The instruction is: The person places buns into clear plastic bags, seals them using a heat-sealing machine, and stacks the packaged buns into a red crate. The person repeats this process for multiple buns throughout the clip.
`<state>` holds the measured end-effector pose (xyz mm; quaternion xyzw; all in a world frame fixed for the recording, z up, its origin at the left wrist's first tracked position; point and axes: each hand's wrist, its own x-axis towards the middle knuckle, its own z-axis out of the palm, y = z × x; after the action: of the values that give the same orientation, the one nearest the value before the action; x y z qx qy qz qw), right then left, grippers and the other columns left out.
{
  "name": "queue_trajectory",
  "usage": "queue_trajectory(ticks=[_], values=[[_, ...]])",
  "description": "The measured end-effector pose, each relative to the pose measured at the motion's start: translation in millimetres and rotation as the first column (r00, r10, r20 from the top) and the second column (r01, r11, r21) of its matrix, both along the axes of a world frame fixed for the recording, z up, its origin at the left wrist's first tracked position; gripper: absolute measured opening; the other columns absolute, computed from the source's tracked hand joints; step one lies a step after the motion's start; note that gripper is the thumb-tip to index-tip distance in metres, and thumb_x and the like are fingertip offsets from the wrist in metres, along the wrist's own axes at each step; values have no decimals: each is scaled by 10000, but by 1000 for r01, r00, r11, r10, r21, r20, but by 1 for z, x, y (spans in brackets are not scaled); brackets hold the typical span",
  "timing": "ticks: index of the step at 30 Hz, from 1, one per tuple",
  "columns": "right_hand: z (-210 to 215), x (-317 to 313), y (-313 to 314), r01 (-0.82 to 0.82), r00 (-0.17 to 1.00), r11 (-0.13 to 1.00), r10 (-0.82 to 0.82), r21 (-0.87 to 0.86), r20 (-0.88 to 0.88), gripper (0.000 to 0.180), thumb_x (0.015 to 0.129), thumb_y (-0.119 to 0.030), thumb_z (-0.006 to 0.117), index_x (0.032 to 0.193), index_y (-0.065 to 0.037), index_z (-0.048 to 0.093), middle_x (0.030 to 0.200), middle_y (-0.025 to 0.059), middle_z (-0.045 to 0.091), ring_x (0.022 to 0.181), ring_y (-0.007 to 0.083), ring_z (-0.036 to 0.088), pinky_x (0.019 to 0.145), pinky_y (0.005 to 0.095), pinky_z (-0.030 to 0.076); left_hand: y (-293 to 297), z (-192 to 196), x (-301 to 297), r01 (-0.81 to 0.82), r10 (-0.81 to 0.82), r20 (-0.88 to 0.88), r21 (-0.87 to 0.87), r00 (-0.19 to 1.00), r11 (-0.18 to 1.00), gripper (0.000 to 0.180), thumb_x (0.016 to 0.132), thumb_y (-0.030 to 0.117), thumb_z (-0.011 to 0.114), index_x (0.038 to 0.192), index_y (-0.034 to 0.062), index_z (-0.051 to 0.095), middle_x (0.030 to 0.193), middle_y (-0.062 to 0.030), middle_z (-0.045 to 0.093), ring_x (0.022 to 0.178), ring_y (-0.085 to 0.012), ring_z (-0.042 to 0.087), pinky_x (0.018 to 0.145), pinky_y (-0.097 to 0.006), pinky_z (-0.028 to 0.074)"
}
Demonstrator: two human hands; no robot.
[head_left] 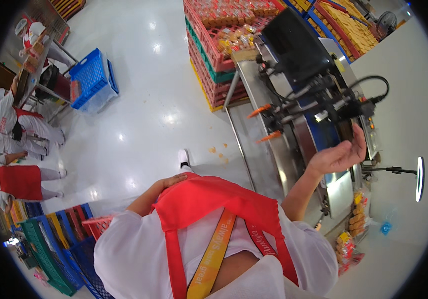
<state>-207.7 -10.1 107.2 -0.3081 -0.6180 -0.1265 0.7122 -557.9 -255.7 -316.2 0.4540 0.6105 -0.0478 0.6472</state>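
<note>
My right hand (pixel 341 153) is raised over the steel machine table on the right, its fingers apart and nothing in them. Just beyond its fingertips sits a black printing or coding head (pixel 336 102) with cables and orange-handled levers (pixel 269 136). Beneath that head runs a blue conveyor belt (pixel 322 132), partly hidden by the machine parts. My left hand (pixel 172 180) lies against the far edge of my red apron (pixel 209 199), fingers stretched along the cloth; the fingertips are hard to make out. It holds nothing that I can see.
Stacked crates (pixel 204 65) of packaged bread stand ahead. Bread packs (pixel 356 217) lie right of the machine, near a ring light (pixel 419 179). Several co-workers in red aprons (pixel 19 182) work at the left. A blue crate (pixel 92 79) and colored crates (pixel 49 251) stand on the floor.
</note>
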Motion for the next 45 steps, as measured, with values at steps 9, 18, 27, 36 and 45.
queue_trajectory(ticks=[9, 18, 27, 36, 45], values=[[-36, -269, 76, -336, 739, 847, 508, -412, 442, 190, 758, -10, 661, 933, -51, 598, 891, 68, 590, 923, 266, 546, 825, 371, 435, -1, -58, -228, -366, 354, -356, 36, 865, 930, 431, 816, 330, 674, 1149, 61, 626, 1074, -97, 655, 886, -239, 634, 810, -352, 495], [-93, -362, 196, -108, 602, 717, 599, -689, 528, 198, 791, -141, 666, 958, -56, 602, 917, 84, 588, 968, 261, 536, 866, 384, 429, 131, -91, -323, -339, 354, -299, 101, 886, 935, 368, 815, 303, 682, 1091, 64, 644, 983, -66, 665, 806, -215, 633, 740, -337, 503], [-123, -378, 378, 275, 706, 620, 388, -735, 592, 257, 775, -199, 659, 979, -50, 609, 960, 113, 601, 985, 300, 546, 858, 409, 435, 400, -63, -430, -267, 323, -104, 358, 941, 894, 305, 814, 277, 690, 1033, 67, 662, 891, -35, 675, 726, -190, 633, 669, -322, 511], [-112, -249, 483, 880, 116, -281, -656, -384, 746, 867, 668, -567, 724, 1277, -36, 409, 1249, 266, 470, 1083, 443, 501, 908, 574, 379, 619, 1, -527, -802, 800, 116, 212, 589, 559, 196, 841, 173, 679, 996, 66, 625, 773, 20, 605, 628, -67, 540, 514, -204, 424], [-120, -251, 519, 640, 132, -589, -549, -494, 825, 838, 581, -474, 817, 1180, -62, 399, 1095, 195, 553, 959, 375, 599, 789, 488, 457, 940, 185, -406, -399, 23, 548, 577, 836, 712, 167, 863, 72, 639, 1014, 11, 605, 899, 0, 578, 825, -77, 530, 737, -208, 438]])
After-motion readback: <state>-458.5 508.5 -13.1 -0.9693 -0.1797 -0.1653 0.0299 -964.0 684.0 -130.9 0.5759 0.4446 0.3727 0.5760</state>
